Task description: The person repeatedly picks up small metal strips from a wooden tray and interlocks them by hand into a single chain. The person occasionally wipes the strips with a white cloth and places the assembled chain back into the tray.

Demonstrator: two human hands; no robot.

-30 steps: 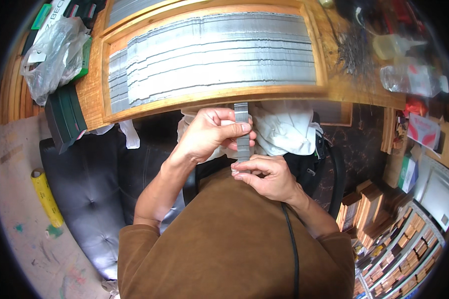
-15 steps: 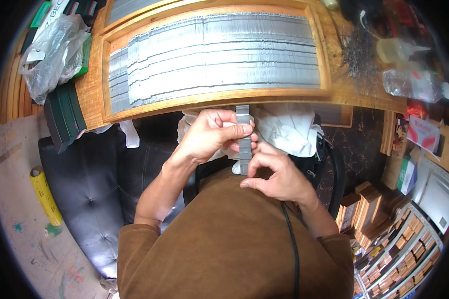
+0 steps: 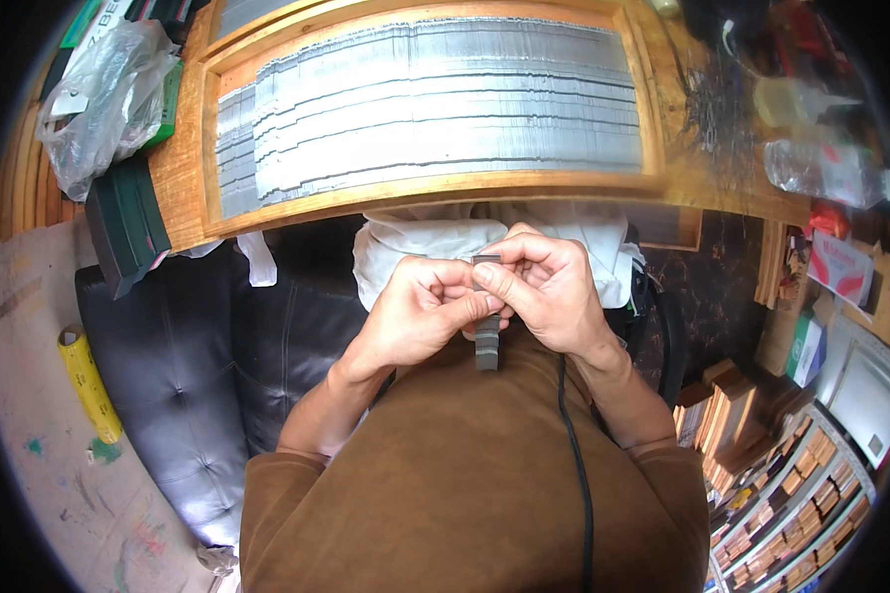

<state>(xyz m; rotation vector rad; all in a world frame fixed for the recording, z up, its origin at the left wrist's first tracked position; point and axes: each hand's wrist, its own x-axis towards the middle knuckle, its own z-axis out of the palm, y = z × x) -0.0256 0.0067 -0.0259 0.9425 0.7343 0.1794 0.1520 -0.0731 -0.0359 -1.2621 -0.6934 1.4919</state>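
A narrow grey strip with darker and lighter bands (image 3: 487,348) is held upright in front of my chest; whether it is one piece or a stack of thin pieces I cannot make out. The fingers of my left hand (image 3: 417,311) are closed round its middle. My right hand (image 3: 554,292) pinches its upper end between thumb and fingers. The strip's lower end sticks out below both hands, over the brown shirt. Beyond the hands, thin grey plates (image 3: 415,114) stand tightly packed in rows inside a wooden tray (image 3: 405,194).
A clear plastic bag (image 3: 109,109) and a dark green box (image 3: 129,222) lie at the table's left. A clear plastic bottle (image 3: 829,170) and a bundle of dark wires (image 3: 712,109) are on the right. Behind my left arm is a black padded seat (image 3: 168,395).
My right hand has moved from the strip's lower end up to its upper end. My left hand and the strip have come down, nearer my body and away from the tray.
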